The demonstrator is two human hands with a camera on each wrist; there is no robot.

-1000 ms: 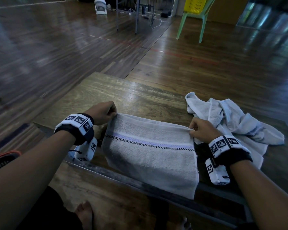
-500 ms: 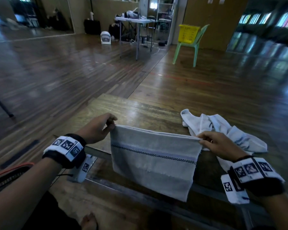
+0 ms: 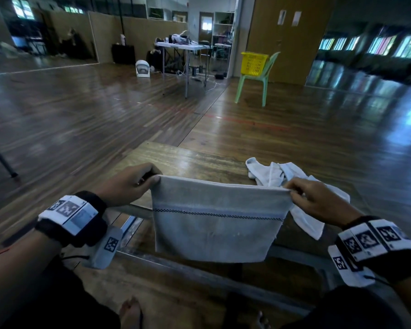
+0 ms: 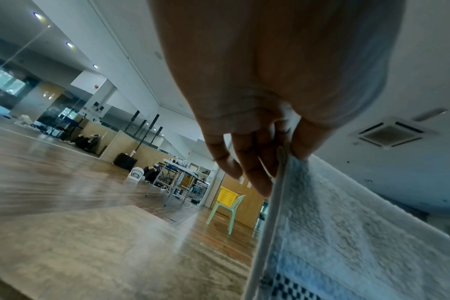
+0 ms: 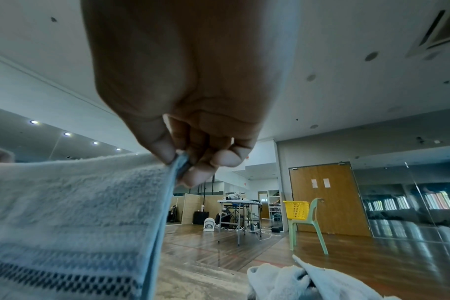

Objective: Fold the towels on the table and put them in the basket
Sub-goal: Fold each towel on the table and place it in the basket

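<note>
A grey towel with a dark checked stripe hangs folded in the air over the near edge of the wooden table. My left hand pinches its top left corner, and my right hand pinches its top right corner. The left wrist view shows the fingers against the towel edge. In the right wrist view thumb and fingers pinch the towel corner. A crumpled white towel lies on the table behind my right hand. The yellow basket sits on a green chair far across the room.
The green chair stands well beyond the table on the wooden floor. A folding table with gear and a small white fan stand at the back left. My bare feet show below the table edge.
Both hands have lifted the folded towel off the table, so it now hangs upright between them. My head has tilted up, bringing the far room and basket into view.
</note>
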